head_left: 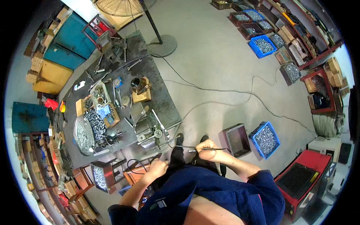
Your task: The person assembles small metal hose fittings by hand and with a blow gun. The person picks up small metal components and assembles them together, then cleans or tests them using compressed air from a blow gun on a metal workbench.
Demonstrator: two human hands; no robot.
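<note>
My right hand (207, 150) is closed around a thin, dark, cord-like piece (217, 149) that sticks out on both sides of the fist, just off the workbench's near right corner. Farther left and lower, my left hand (159, 167) has its fingers curled in. A black cable loop (131, 161) bends beside it; whether the fingers hold it or anything else is hidden. Beyond my hands, a metal vise (148, 137) sits at the edge of the dark workbench (163, 93), with a long-handled tool (160, 123) lying by it.
Metal parts (95, 125), a wire-mesh cover (83, 135) and wrenches (134, 65) lie on the bench. To my right on the floor stand a dark bin (237, 140) and a blue crate (265, 140) of small metal pieces. Cables (225, 90) cross the floor near a standing fan (162, 45).
</note>
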